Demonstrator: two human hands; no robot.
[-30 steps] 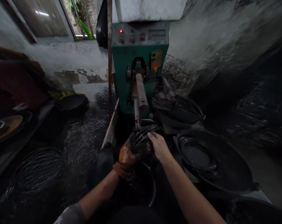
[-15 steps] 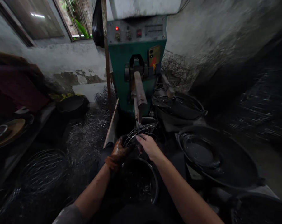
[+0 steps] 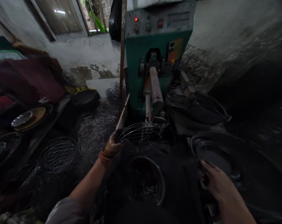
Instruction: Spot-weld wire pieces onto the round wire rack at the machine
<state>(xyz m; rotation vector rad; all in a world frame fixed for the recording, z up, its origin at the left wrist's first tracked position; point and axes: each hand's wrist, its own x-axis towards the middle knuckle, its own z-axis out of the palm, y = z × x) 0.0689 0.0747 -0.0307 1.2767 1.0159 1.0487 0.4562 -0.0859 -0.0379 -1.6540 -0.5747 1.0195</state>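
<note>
My left hand (image 3: 113, 145), in a stained orange-brown glove, grips the left rim of a round wire rack (image 3: 141, 133). The rack has thin bars across its ring and is held tilted just under the electrodes (image 3: 156, 90) of a green spot welding machine (image 3: 137, 56). Bare and curled, my right hand (image 3: 213, 179) is at the right, over the near edge of a wide dark basin (image 3: 250, 168) and close to a small round dish (image 3: 214, 158) in it. Its fingertips are dim, and whatever they may hold cannot be made out.
Below the rack stands a round pot (image 3: 163, 183) with short wire pieces inside. Wire rings (image 3: 96, 124) lie heaped at the left, beside another wire rack (image 3: 59, 154). A wooden board (image 3: 122, 113) edges the machine's left side. A dark pan (image 3: 201, 109) stands at the right.
My right hand has left the wire rack and moved right to the wide basin. My left hand keeps the rack, now seen more fully. The view has shifted left.
</note>
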